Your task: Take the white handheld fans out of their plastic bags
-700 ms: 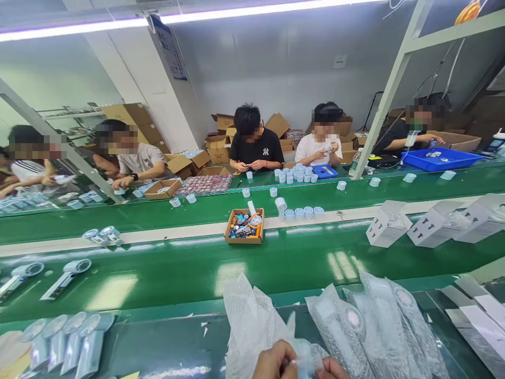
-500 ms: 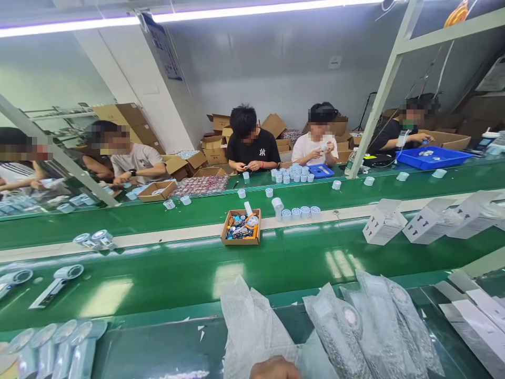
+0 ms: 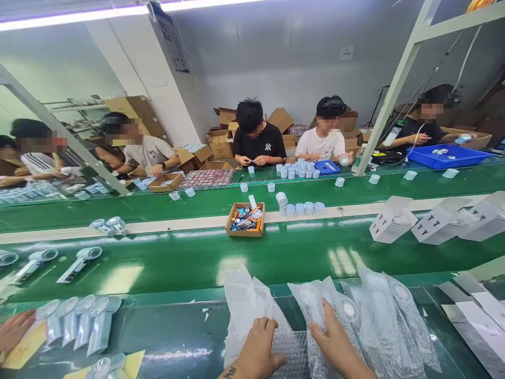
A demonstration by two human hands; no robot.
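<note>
While the left hand (image 3: 258,345) lies palm down over the bubble-wrap bags (image 3: 242,300), its thumb apart from the fingers and nothing visibly clasped, the right hand (image 3: 337,339) is at a bubble-wrapped device (image 3: 311,301). That device lies on the surface (image 3: 173,329), at the left end of the wrapped row (image 3: 381,310). The right grip has thumb and forefinger parted along the wrap; whether it presses or merely rests there, I cannot tell. Good handling here would mean bearing on the solid body through the bubbles — not on loose film, which would probably slip — and keeping the device flat beside its neighbours so the round heads don't knock. The left fingers would do best to take a single bag by its edge, leaving the others uncreased. Unwrapped pale-blue devices (image 3: 100,329) stand to the left, near another person's hand (image 3: 16,329).
</note>
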